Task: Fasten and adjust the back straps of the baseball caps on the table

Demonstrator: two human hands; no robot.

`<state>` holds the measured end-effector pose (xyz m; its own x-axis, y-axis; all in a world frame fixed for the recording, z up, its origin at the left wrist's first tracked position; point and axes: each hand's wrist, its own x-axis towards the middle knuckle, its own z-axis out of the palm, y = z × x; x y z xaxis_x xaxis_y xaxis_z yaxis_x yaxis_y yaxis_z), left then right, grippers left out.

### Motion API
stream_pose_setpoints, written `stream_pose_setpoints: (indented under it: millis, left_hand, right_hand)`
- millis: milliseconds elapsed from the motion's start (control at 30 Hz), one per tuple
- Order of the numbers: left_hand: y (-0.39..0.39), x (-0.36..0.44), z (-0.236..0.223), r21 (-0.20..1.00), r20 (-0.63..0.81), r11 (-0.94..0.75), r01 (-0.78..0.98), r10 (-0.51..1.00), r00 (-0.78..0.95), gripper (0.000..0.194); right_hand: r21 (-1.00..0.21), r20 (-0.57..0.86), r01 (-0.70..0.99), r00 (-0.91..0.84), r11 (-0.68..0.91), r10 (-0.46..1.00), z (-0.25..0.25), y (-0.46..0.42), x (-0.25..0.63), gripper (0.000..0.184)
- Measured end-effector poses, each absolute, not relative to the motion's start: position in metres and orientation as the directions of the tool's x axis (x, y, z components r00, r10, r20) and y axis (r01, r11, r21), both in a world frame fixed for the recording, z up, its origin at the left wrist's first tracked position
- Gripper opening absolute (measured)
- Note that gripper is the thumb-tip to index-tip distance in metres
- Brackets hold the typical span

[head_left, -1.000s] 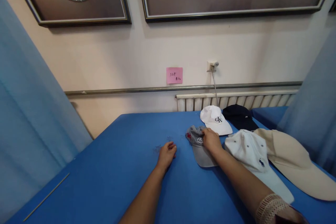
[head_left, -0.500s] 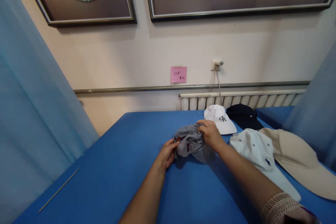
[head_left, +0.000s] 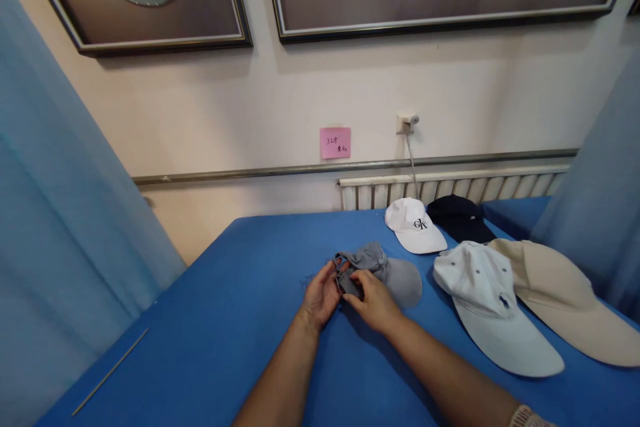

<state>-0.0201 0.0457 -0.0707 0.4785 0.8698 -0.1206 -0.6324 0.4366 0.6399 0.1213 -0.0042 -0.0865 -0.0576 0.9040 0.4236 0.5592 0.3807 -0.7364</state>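
A grey baseball cap [head_left: 403, 280] lies on the blue table, its brim pointing right and its crown crumpled. At the cap's back edge, on the left, my left hand [head_left: 321, 295] holds the fabric with its fingers partly inside. My right hand [head_left: 373, 300] pinches the near side of the same edge between thumb and fingers. Some loose threads show just left of the cap. The inside of the crown is partly hidden by my hands.
To the right lie a white cap [head_left: 407, 213], a black cap [head_left: 460, 213], a pale cap [head_left: 477, 283] and a beige cap [head_left: 555, 280]. A thin stick [head_left: 111, 371] rests at the left of the blue table [head_left: 240, 280]. Blue curtains [head_left: 65, 213] hang on both sides.
My right hand has moved from the cap's far right side to its near back edge. The cap has turned, so its brim now shows on the right. The view has shifted slightly.
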Motion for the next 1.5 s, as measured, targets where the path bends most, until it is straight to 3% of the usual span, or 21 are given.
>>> stream_pose_setpoints:
  millis: [133,300,400,467,567,667,733,867,967,1100,1300,1500]
  left_hand:
    - [0.04,-0.016,-0.072,0.647,-0.135,0.474,-0.597,0.842,0.523,0.025]
    - [0.038,-0.011,-0.069,0.678,-0.107,0.47,-0.566,0.824,0.556,0.034]
    - [0.036,-0.007,-0.069,0.744,-0.097,0.424,-0.517,0.833,0.544,0.039]
    - [0.035,-0.003,-0.073,0.824,-0.115,0.35,-0.446,0.874,0.472,0.04]
    - [0.038,0.001,-0.084,0.957,-0.094,0.149,-0.249,0.971,0.22,0.044]
    - [0.042,0.002,-0.091,0.995,0.0,0.006,-0.1,0.998,0.063,0.043]
    - [0.041,0.002,-0.091,0.996,0.06,-0.053,-0.077,0.994,0.09,0.042]
    - [0.034,0.003,-0.086,0.989,0.144,-0.146,-0.018,0.937,0.317,0.049]
    - [0.034,0.003,-0.087,0.983,0.164,-0.183,0.029,0.932,0.323,0.031]
    - [0.044,0.0,-0.095,0.989,0.133,-0.141,0.038,0.976,0.17,0.022]
    - [0.049,-0.003,-0.101,0.997,0.074,-0.075,0.008,0.994,0.085,0.032]
    - [0.047,-0.006,-0.094,0.998,-0.02,0.024,-0.053,0.996,0.084,0.043]
  right_hand:
    - [-0.726,0.361,0.627,-0.004,0.284,0.933,-0.103,0.002,0.133,0.029]
    - [-0.704,0.472,0.602,0.0,0.377,0.882,-0.106,0.001,0.135,0.041]
    - [-0.724,0.512,0.564,0.052,0.398,0.857,-0.107,0.002,0.137,0.033]
    - [-0.747,0.505,0.547,0.096,0.379,0.858,-0.107,0.005,0.14,0.022]
    - [-0.757,0.493,0.552,0.133,0.349,0.86,-0.108,0.008,0.144,0.011]
    - [-0.751,0.492,0.564,0.129,0.345,0.861,-0.108,0.01,0.144,0.007]
    - [-0.748,0.487,0.572,0.129,0.337,0.864,-0.109,0.011,0.144,0.011]
    - [-0.75,0.468,0.578,0.121,0.321,0.875,-0.113,0.013,0.144,0.015]
    - [-0.76,0.446,0.569,0.106,0.313,0.889,-0.114,0.013,0.144,0.013]
    - [-0.782,0.386,0.552,0.063,0.29,0.92,-0.11,0.011,0.142,0.01]
    - [-0.813,0.356,0.508,0.046,0.285,0.933,-0.108,0.01,0.14,0.009]
    - [-0.792,0.435,0.498,0.051,0.355,0.899,-0.107,0.009,0.14,0.009]
